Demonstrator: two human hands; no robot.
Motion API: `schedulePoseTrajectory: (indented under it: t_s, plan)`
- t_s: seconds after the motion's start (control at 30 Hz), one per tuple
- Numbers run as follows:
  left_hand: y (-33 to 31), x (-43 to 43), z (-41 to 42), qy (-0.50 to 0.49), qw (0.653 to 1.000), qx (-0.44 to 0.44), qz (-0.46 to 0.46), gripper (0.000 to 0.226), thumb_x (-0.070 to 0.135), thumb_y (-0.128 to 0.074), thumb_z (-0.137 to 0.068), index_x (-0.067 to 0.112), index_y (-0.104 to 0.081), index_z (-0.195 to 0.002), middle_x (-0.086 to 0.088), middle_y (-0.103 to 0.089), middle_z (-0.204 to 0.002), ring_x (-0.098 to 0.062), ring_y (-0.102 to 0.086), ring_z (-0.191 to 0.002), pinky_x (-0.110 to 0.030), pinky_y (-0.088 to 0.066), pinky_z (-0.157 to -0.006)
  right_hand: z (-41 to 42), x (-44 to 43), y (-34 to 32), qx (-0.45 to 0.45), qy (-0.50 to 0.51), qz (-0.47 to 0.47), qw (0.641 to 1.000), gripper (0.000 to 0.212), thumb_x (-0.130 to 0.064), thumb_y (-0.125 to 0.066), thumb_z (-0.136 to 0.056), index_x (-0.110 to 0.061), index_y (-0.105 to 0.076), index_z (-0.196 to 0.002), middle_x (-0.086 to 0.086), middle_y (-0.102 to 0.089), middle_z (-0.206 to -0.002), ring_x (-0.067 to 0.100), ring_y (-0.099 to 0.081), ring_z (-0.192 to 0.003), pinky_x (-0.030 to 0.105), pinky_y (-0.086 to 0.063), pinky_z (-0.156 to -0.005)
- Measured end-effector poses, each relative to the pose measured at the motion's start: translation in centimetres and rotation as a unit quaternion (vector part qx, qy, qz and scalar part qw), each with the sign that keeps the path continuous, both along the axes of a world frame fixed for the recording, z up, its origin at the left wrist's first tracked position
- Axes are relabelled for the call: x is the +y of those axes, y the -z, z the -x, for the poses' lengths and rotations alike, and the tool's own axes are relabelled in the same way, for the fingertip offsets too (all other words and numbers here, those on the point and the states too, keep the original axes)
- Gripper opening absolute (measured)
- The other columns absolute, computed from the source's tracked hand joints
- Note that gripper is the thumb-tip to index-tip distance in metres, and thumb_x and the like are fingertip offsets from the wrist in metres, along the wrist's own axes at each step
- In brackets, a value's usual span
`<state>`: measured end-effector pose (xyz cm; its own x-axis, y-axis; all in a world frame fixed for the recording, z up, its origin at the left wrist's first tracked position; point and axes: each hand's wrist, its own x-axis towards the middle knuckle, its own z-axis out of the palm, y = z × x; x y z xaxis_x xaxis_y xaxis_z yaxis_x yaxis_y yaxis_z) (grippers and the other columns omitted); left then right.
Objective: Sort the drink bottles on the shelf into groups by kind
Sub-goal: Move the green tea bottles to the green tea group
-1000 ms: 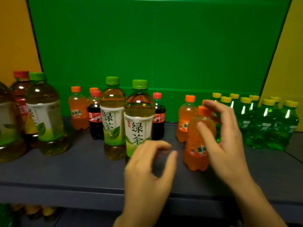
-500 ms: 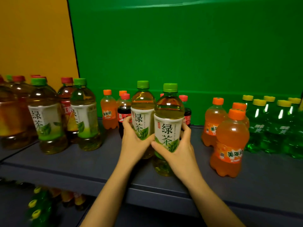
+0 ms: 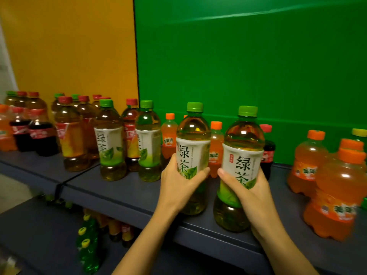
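One green tea bottle [image 3: 193, 139] was found at centre frame, gripped round its label by the left hand [image 3: 176, 187]. A second green tea bottle [image 3: 243, 139] just beside it was gripped likewise by the right hand [image 3: 252, 193]. Whether their bases rested on the shelf [image 3: 129, 195] could not be determined. Sorting was judged partly done. Two matching tea bottles [image 3: 110, 143] stood together at centre left, and large orange soda bottles [image 3: 337, 185] were grouped at the right. Work was judged outstanding: red-capped tea bottles [image 3: 69, 132] were mixed among the green tea at left, and small orange bottles [image 3: 168, 135] and a cola bottle [image 3: 267, 151] stood behind the held pair. A yellow-capped bottle [image 3: 359, 132] was cut off at the right edge. The lower-shelf bottles [image 3: 87, 245] at the bottom left were dim and partly hidden.
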<state>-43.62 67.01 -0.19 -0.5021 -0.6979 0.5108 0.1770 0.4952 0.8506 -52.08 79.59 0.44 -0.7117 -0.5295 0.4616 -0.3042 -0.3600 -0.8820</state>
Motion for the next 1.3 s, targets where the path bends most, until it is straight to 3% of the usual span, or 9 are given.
schedulePoseTrajectory:
  t_s: [0.13, 0.33, 0.4, 0.57, 0.7, 0.87, 1.1, 1.3]
  plan:
    - [-0.9, -2.5, -5.3, -0.025, 0.999, 0.020, 0.016, 0.045, 0.027, -0.081, -0.066, 0.029, -0.056, -0.103, 0.012, -0.067, -0.099, 0.003, -0.064, -0.090, -0.019, -0.053, -0.076, -2.8, -2.8, -0.7, -0.006, -0.029, -0.006, 1.000, 0.064, -0.041, -0.073, -0.047, -0.028, -0.058, -0.107, -0.008, -0.070, -0.099, 0.003, -0.066, -0.091, 0.016, -0.051, -0.069]
    - [-1.6, -8.1, -14.2, -0.084, 0.995, 0.052, 0.011, 0.057, 0.049, -0.081, -0.054, 0.030, -0.058, -0.102, 0.010, -0.071, -0.096, -0.004, -0.067, -0.089, -0.022, -0.056, -0.074, -8.3, -9.1, -0.8, -0.013, -0.082, 0.014, 0.996, 0.063, -0.034, -0.075, -0.050, -0.024, -0.059, -0.110, -0.006, -0.072, -0.099, 0.006, -0.068, -0.092, 0.018, -0.055, -0.071]
    - [-1.4, -10.6, -17.4, -0.116, 0.992, 0.047, 0.016, 0.056, 0.052, -0.072, -0.051, 0.031, -0.058, -0.100, 0.008, -0.071, -0.095, -0.006, -0.067, -0.088, -0.024, -0.055, -0.072, -10.5, -11.8, -0.7, -0.021, -0.098, 0.017, 0.995, 0.065, -0.037, -0.075, -0.048, -0.025, -0.059, -0.109, -0.008, -0.072, -0.099, 0.005, -0.068, -0.091, 0.019, -0.054, -0.071]
    - [-0.7, -16.9, -25.5, -0.178, 0.983, 0.042, 0.014, 0.052, 0.053, -0.069, -0.050, 0.036, -0.054, -0.097, 0.005, -0.067, -0.097, -0.007, -0.065, -0.087, -0.032, -0.053, -0.074, -16.7, -18.8, -0.4, -0.038, -0.137, 0.021, 0.990, 0.062, -0.041, -0.074, -0.045, -0.027, -0.060, -0.104, -0.015, -0.073, -0.094, 0.002, -0.068, -0.089, 0.018, -0.053, -0.072]
    - [-0.3, -21.2, -30.7, -0.214, 0.976, 0.033, 0.020, 0.056, 0.053, -0.068, -0.050, 0.027, -0.055, -0.098, 0.000, -0.067, -0.093, -0.012, -0.066, -0.084, -0.034, -0.053, -0.072, -20.9, -23.8, -0.2, -0.045, -0.158, 0.020, 0.986, 0.057, -0.041, -0.074, -0.046, -0.030, -0.059, -0.100, -0.016, -0.072, -0.091, -0.001, -0.067, -0.087, 0.015, -0.053, -0.067]
    - [0.2, -25.6, -35.4, -0.253, 0.967, 0.023, 0.016, 0.055, 0.054, -0.069, -0.050, 0.030, -0.055, -0.097, 0.003, -0.068, -0.093, -0.011, -0.066, -0.082, -0.035, -0.053, -0.071, -25.0, -29.7, -0.2, -0.037, -0.184, 0.014, 0.982, 0.065, -0.043, -0.073, -0.050, -0.027, -0.057, -0.110, -0.008, -0.070, -0.102, 0.005, -0.067, -0.093, 0.022, -0.053, -0.075]
    - [1.0, -32.5, -40.5, -0.312, 0.950, -0.006, 0.022, 0.058, 0.058, -0.069, -0.048, 0.030, -0.053, -0.096, 0.004, -0.067, -0.093, -0.016, -0.065, -0.088, -0.049, -0.055, -0.079, -29.4, -39.2, 0.0, -0.025, -0.234, 0.013, 0.972, 0.057, -0.036, -0.077, -0.060, -0.028, -0.056, -0.112, -0.009, -0.070, -0.102, 0.003, -0.066, -0.093, 0.023, -0.055, -0.077]
    - [0.7, -41.0, -44.0, -0.353, 0.935, 0.002, 0.029, 0.050, 0.059, -0.067, -0.046, 0.037, -0.050, -0.089, 0.007, -0.065, -0.091, -0.012, -0.064, -0.087, -0.044, -0.055, -0.077, -33.3, -49.1, 0.6, -0.012, -0.274, 0.016, 0.962, 0.055, -0.033, -0.078, -0.063, -0.030, -0.054, -0.113, -0.010, -0.068, -0.105, 0.003, -0.065, -0.096, 0.021, -0.053, -0.075]
